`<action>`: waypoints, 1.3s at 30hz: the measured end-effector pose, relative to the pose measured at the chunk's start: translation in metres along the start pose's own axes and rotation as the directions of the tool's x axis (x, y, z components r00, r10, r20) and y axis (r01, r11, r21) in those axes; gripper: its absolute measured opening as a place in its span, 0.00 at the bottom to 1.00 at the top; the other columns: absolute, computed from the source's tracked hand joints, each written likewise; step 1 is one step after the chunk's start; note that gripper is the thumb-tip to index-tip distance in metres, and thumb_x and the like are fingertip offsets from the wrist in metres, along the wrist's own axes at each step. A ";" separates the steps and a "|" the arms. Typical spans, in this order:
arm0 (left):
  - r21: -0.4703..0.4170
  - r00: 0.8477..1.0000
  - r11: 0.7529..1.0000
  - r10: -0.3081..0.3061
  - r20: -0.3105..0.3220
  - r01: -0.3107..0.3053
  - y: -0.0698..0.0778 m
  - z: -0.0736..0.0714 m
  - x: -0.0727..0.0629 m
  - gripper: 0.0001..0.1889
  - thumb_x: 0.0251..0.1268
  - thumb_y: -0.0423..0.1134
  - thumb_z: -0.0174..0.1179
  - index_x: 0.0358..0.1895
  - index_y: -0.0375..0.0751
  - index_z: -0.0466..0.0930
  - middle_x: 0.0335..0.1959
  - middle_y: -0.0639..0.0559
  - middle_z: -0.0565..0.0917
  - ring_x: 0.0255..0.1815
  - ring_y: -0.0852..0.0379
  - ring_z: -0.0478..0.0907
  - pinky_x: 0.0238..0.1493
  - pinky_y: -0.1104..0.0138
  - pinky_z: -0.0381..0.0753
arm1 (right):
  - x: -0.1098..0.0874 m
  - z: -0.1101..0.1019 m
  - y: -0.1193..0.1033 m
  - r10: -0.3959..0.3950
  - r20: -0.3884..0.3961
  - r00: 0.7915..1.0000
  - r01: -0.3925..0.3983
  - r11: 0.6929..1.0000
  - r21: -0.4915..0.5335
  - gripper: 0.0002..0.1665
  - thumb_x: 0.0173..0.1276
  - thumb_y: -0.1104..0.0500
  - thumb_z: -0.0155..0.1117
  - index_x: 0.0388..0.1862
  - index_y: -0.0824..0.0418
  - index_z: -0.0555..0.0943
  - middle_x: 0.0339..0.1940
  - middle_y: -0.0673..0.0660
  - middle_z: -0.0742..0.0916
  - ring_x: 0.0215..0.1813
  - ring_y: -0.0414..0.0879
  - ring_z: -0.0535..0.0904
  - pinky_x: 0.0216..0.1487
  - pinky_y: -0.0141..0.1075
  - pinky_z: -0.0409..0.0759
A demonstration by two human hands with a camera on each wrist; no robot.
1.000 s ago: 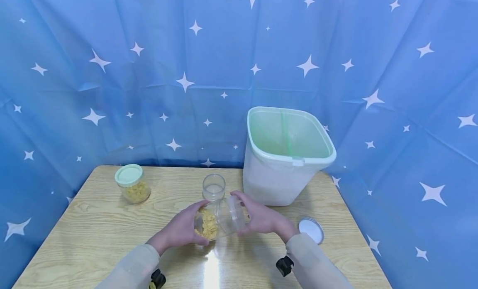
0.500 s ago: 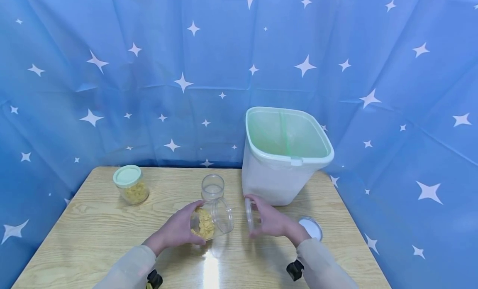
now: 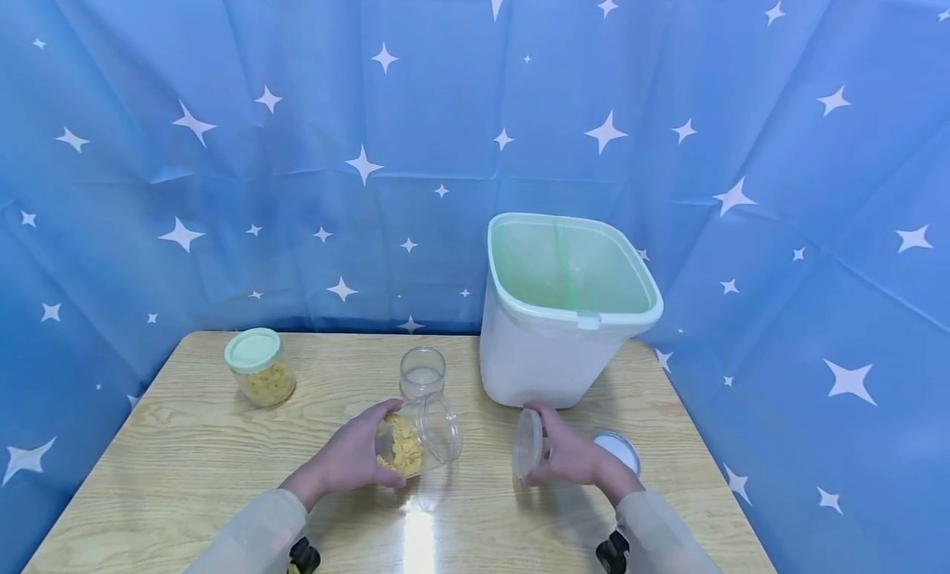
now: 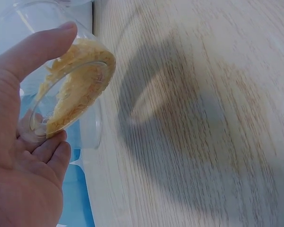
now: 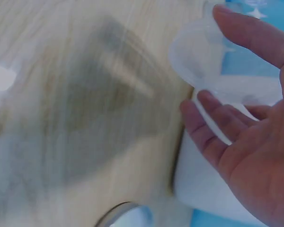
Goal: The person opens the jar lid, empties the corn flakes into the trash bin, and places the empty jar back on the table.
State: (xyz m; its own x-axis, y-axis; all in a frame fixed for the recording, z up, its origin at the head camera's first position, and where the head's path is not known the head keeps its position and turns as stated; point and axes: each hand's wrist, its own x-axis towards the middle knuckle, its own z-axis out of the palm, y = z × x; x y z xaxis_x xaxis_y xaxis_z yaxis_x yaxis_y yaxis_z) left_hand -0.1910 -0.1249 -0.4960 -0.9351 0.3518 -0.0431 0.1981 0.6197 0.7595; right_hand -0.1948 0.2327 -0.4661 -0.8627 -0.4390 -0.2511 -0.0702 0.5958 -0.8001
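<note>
My left hand (image 3: 361, 452) grips a clear jar (image 3: 438, 430) tipped on its side, its mouth facing right. Pale yellow flakes (image 3: 404, 446) lie inside, and the left wrist view shows them heaped near the jar's bottom (image 4: 80, 85). To the right, my right hand (image 3: 567, 450) holds a round translucent lid (image 3: 528, 444) by its edge, upright and apart from the jar. In the right wrist view, thumb and fingers span the lid (image 5: 194, 56). Just behind the tipped jar stands a small clear cup (image 3: 423, 371).
A white bin (image 3: 538, 359) with a pale green liner stands at the back right. A jar with a mint lid (image 3: 256, 351) and yellow contents sits at the back left. Beside my right wrist lies a round white lid (image 3: 619, 452). A blue starry curtain (image 3: 416, 104) hangs behind the table (image 3: 185, 475).
My right hand has pulled the translucent lid off the jar's mouth and carried it right. My left hand, still gripping the jar, has shifted slightly left.
</note>
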 end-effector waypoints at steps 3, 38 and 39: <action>0.000 1.000 1.000 -0.005 -0.005 0.005 -0.001 0.001 0.000 0.61 0.26 0.46 0.82 0.73 0.41 0.59 0.70 0.44 0.70 0.71 0.42 0.67 0.72 0.46 0.64 | -0.002 0.002 0.010 0.001 -0.059 0.998 -0.003 0.999 -0.037 0.67 0.43 0.57 0.82 0.75 0.69 0.50 0.66 0.68 0.67 0.62 0.60 0.69 0.53 0.45 0.78; -0.010 1.000 1.000 -0.023 0.007 0.023 0.000 -0.002 0.001 0.60 0.28 0.47 0.82 0.73 0.41 0.59 0.71 0.43 0.69 0.71 0.42 0.66 0.72 0.45 0.64 | -0.022 0.014 0.051 0.189 -0.275 0.943 -0.297 0.851 -0.433 0.70 0.35 0.45 0.84 0.70 0.77 0.59 0.67 0.76 0.68 0.67 0.70 0.69 0.67 0.58 0.71; -0.012 1.000 1.000 -0.023 0.007 0.023 0.001 -0.002 0.000 0.60 0.28 0.47 0.82 0.73 0.41 0.59 0.71 0.43 0.70 0.71 0.42 0.66 0.72 0.45 0.64 | -0.022 0.014 0.051 0.198 -0.279 0.940 -0.310 0.839 -0.448 0.70 0.34 0.44 0.85 0.70 0.76 0.60 0.66 0.76 0.69 0.66 0.70 0.69 0.66 0.58 0.71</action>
State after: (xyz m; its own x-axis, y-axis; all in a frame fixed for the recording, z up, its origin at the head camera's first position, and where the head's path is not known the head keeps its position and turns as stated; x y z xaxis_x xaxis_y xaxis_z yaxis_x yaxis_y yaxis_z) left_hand -0.1917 -0.1254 -0.4945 -0.9374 0.3421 -0.0652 0.1726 0.6191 0.7661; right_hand -0.1722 0.2631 -0.5092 -0.9642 -0.1070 -0.2425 -0.0162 0.9369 -0.3492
